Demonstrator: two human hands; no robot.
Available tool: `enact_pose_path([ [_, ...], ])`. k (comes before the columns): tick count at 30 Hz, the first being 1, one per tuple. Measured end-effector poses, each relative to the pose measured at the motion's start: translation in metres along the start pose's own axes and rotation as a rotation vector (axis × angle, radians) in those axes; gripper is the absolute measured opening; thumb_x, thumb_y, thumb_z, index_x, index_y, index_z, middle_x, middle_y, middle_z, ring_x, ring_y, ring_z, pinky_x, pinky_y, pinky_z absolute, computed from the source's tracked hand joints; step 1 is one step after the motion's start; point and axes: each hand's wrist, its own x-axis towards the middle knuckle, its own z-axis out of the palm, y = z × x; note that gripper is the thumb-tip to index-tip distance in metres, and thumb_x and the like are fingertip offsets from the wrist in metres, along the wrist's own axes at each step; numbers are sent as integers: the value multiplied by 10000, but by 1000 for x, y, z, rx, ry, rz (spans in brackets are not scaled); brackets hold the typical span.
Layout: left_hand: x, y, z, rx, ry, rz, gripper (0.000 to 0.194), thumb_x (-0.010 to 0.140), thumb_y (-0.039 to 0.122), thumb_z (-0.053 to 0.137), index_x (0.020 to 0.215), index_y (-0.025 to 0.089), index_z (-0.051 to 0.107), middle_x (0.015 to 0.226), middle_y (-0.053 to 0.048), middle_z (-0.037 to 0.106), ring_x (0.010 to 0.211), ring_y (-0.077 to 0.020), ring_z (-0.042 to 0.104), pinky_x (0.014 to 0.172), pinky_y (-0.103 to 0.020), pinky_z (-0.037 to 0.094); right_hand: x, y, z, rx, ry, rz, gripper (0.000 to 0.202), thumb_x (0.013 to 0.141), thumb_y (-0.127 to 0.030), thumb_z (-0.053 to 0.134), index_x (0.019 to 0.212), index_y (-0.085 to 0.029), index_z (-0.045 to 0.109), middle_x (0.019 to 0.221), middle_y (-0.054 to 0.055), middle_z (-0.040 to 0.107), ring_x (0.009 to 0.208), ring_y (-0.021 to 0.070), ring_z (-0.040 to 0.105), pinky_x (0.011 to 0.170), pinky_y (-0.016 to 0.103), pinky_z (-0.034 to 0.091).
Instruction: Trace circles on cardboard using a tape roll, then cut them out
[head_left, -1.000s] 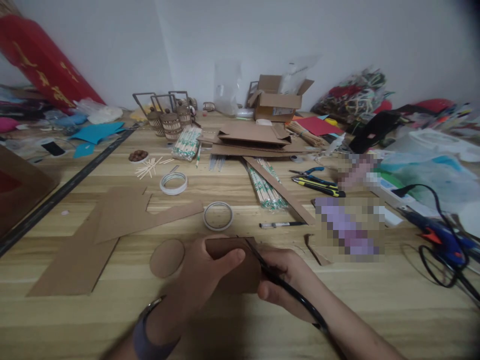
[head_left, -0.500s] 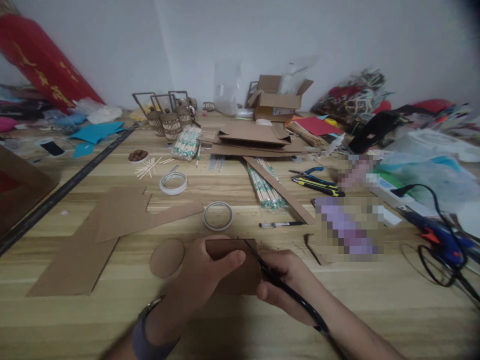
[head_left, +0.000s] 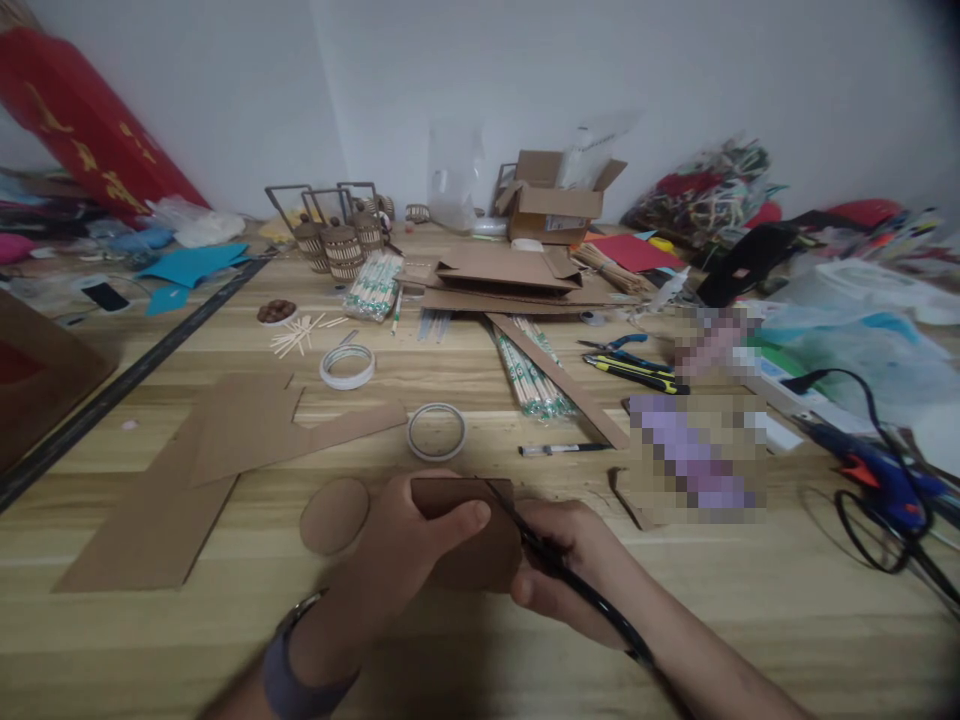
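Note:
Near the table's front, my left hand (head_left: 420,545) is closed on a piece of brown cardboard (head_left: 480,555), thumb lying across its face. My right hand (head_left: 581,565) grips black-handled scissors (head_left: 592,600), whose thin dark blade lies over the cardboard's upper right edge. Part of the handle is hidden by the fingers. Just left of my left hand lies a round cardboard disc (head_left: 334,516). Beyond the cardboard is a roll of tape (head_left: 409,432), seen from above.
Cut cardboard sheets (head_left: 150,530) lie at left. Pliers (head_left: 626,342), a yellow-black cutter (head_left: 637,374) and a pen (head_left: 566,449) are to the right, with a blue glue gun (head_left: 877,475) and its cord farther over. Wrapped stick bundles (head_left: 529,375) and an open carton (head_left: 555,215) stand behind.
The scissors' blade has shifted slightly left over the cardboard's edge. Both hands stay almost in place, and the cardboard hardly moves.

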Motion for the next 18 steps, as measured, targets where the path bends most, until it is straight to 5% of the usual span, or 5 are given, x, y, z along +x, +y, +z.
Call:
enact_pose_path([
  [9, 4, -5, -2, 11, 14, 5, 209, 698, 390, 862, 841, 253, 798, 869, -24, 833, 839, -269, 767, 743, -321, 594, 5, -7, -1, 43, 18, -103, 689, 829, -824, 547, 902, -156, 696, 690, -18, 485, 617, 142, 412, 567, 248, 336],
  [18, 3, 0, -1, 9, -25, 6, 165, 716, 359, 844, 840, 260, 800, 874, -17, 830, 862, -274, 762, 767, -332, 589, 0, -1, -1, 27, -19, 8, 738, 806, -844, 552, 938, -137, 717, 737, 12, 569, 663, 167, 473, 582, 240, 391],
])
